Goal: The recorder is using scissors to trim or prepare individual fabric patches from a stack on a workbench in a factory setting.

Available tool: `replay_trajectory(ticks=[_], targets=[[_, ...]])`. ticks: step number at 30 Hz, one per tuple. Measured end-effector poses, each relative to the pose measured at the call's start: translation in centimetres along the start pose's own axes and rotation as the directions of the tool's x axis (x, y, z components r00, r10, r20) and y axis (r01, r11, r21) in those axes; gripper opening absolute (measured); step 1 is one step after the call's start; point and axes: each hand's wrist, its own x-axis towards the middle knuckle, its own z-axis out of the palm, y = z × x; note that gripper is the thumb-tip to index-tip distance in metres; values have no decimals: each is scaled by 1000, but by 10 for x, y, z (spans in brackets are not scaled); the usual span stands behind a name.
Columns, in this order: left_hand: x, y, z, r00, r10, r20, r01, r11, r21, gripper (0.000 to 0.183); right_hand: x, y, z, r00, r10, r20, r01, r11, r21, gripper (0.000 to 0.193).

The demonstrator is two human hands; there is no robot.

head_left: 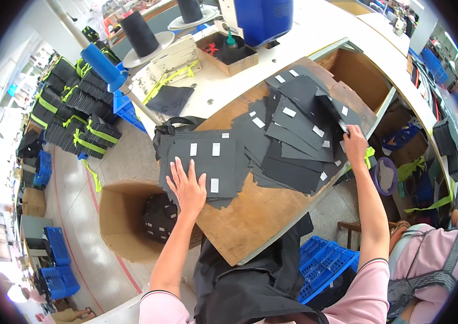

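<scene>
My left hand (188, 187) lies flat, fingers spread, on a stack of black fabric pieces (207, 159) with small white labels at the left end of a wooden board (250, 216). My right hand (354, 142) reaches to the board's far right and pinches the edge of one black fabric piece (332, 110) in a fanned-out spread of several labelled pieces (294, 135). Both pink sleeves come in from the lower edge.
A cardboard box (126, 221) holding black pieces stands below the board's left end. Blue crates (323, 264) sit under the board. Bundles tied with yellow-green straps (78, 108) are piled on the floor at left. Thread cones (140, 32), a small box and a blue machine (264, 19) occupy the white table behind.
</scene>
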Motion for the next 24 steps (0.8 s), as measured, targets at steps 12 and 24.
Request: replay_trajectory(ticks=[12,24], targets=[[-28,143,-256,542,600,-589,-376,-454,-808,17,-118,-109,-101,731,433,528,-626,119,770,7],[-73,160,-269,479,361,-800,-603,-527,-599,15,-194,-183,-161,666,485,567,-582,-138,802,6]])
